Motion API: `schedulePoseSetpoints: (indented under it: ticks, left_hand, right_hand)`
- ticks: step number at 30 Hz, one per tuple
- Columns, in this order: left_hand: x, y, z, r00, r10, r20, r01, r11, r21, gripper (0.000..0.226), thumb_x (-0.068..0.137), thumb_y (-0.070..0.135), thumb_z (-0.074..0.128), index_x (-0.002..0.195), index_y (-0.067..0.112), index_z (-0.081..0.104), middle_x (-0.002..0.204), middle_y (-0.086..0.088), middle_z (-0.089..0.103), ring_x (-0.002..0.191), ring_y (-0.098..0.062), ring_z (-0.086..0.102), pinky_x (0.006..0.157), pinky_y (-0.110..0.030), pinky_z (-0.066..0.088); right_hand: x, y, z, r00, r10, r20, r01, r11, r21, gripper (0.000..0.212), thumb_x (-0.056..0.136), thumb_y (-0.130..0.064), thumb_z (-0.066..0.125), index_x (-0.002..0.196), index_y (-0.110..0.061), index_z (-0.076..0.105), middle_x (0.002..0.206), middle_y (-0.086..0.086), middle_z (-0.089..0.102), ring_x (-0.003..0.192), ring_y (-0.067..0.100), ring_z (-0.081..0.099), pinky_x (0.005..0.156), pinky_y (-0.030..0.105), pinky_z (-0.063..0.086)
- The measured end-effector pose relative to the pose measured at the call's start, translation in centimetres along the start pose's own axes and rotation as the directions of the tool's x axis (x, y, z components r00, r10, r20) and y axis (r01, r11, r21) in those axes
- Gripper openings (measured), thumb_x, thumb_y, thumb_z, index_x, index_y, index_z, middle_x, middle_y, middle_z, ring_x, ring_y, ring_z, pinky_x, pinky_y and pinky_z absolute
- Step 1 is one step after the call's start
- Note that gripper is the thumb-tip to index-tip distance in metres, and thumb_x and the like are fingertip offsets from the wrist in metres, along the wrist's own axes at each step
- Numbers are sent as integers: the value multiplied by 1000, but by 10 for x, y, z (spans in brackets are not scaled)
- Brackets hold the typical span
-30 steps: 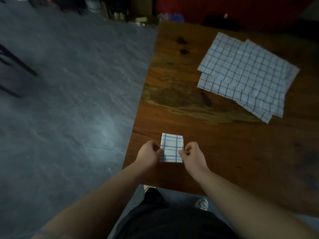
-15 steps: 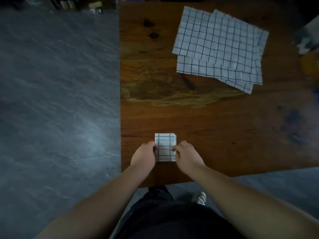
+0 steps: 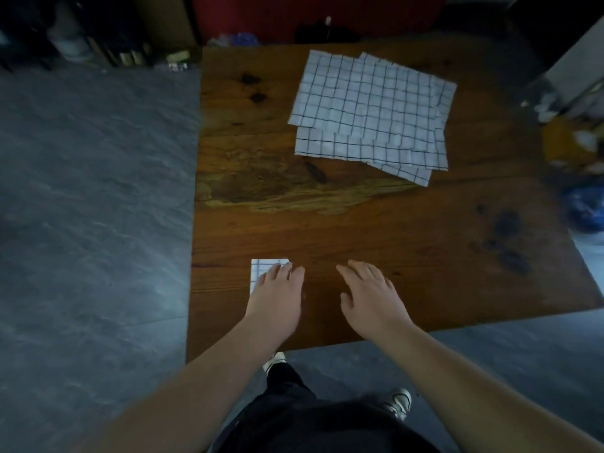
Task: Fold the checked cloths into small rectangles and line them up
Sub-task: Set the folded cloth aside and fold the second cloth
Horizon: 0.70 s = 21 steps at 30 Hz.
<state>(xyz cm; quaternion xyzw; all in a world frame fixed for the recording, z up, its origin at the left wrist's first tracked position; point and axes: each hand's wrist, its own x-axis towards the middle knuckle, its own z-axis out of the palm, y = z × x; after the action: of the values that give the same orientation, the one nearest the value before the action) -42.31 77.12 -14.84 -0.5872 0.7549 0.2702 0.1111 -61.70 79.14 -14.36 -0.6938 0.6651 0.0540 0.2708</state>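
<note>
A small folded checked cloth (image 3: pixel 261 269) lies near the table's front left corner. My left hand (image 3: pixel 277 294) lies flat on it with straight fingers and covers most of it. My right hand (image 3: pixel 369 294) hovers or rests on bare wood to the right of it, fingers spread and holding nothing. A loose pile of unfolded checked cloths (image 3: pixel 369 109), white with dark grid lines, lies spread at the back of the table.
The brown wooden table (image 3: pixel 359 223) has its left edge beside grey floor. Cluttered yellow and blue items (image 3: pixel 581 178) sit past the table's right edge. Dark objects and a red wall stand behind the table.
Both hands let go of the folded cloth's sides. My left hand now lies flat on it, and my right hand has moved off to the right. The camera view shifted.
</note>
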Motion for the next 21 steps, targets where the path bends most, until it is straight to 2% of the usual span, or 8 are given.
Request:
schedulePoseSetpoints:
  ticks: [5,10,16,21]
  left_hand:
    - [0,106,7,987,104,-126,-94,992,80,63,105,26,43,161,22,13,169,-6,14,156,-28,8,126,-47,12]
    - [-2,259,17,964,229,-137,-210,967,145,71,104,34,50,161,26,9,170,-2,9,157,-25,3,127,-49,10]
    - [2,452,42,894,423,-151,-388,897,213,66,105,47,41,161,30,12,170,2,13,157,-20,6,127,-47,10]
    - [7,577,69,834,550,-40,-517,805,291,66,104,50,39,161,30,12,170,1,11,156,-21,5,125,-44,6]
  right_hand:
    - [-52,86,-32,993,46,-106,-39,997,62,60,105,-43,41,160,-34,19,169,-7,16,156,17,8,125,43,18]
    - [-125,210,-66,961,132,-242,-108,988,110,62,104,-47,42,160,-35,18,169,-7,16,157,17,7,124,42,17]
    - [-230,372,-94,865,330,-377,-278,942,189,63,101,-44,44,159,-29,27,167,-1,26,155,22,16,122,43,25]
    - [-307,461,-94,766,518,-381,-411,850,328,67,100,-43,47,160,-27,24,167,1,25,155,24,15,124,43,25]
